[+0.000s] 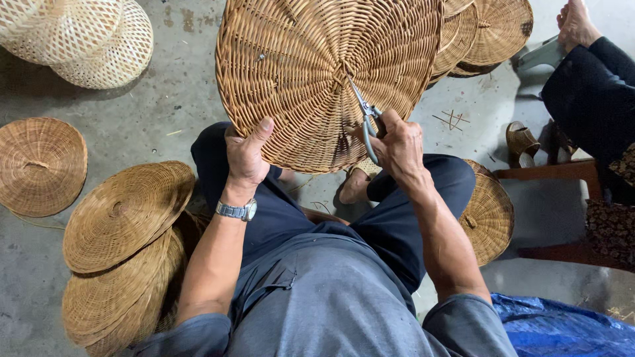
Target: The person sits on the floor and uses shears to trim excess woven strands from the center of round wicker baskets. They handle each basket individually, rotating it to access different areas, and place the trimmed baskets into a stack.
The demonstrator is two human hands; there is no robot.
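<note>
Clearly we are trimming: a big round woven tray (317,73) is filling the top middle of the view, held up on edge over our knees with its ribbed underside facing us. We are bracing it at the lower rim with our left hand (246,155), thumb pressed flat on the weave and the fingers hidden behind, so it is closed on the rim. Our right hand (397,145) is wrapping the handles of the snips (366,119), and the blades are pointing up toward the centre of the weave, their tips touching or just over the spokes; whether the blades are parted we cannot tell.

Around us, finished trays (122,211) are lying stacked on the concrete floor (172,99) at our left, one more tray (41,165) is sitting apart further left, and another stack (489,30) is lying beyond the tray's right edge. Pale open-weave baskets (79,39) are sitting at the top left. Another person (589,99) in dark clothes is sitting at the right, one bare foot up. A blue tarp (562,327) is showing at the lower right.

We are judging the step as clipping stray ends near the hub. The next cut is calling for a steady rim grip and blade tips kept on the loose end alone, clear of the sound strands.
</note>
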